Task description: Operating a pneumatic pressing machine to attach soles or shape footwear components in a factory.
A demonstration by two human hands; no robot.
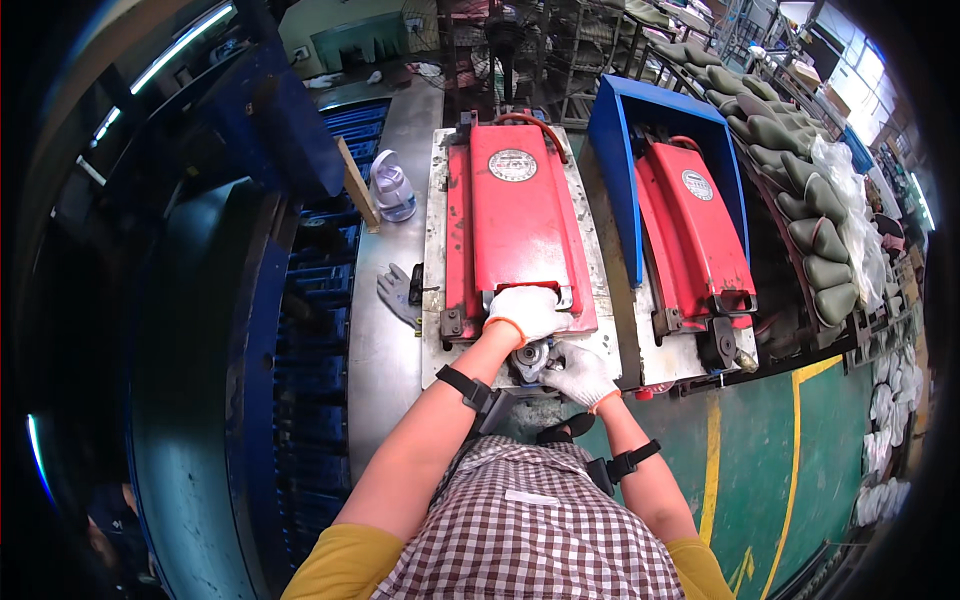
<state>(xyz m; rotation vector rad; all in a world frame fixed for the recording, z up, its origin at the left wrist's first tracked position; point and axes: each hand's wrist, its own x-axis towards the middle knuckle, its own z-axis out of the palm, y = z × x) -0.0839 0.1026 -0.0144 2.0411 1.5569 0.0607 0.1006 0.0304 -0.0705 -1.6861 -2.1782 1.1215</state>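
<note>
Red mach. cover (515, 220), rd. metal fitting (530, 357).
L hand (525, 312): cover at 12 o'clock; R hand (581, 375): fitting at 10 o'clock; can't tell if either grip's closed.

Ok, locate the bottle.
The bottle stands left of centre in the head view, on the metal table between the wooden slat and left red cover.

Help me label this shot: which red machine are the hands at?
The left machine: the left hand is at its front, the right hand by a round metal part. The right machine, partly within a blue guard, has no hand on it.
</note>
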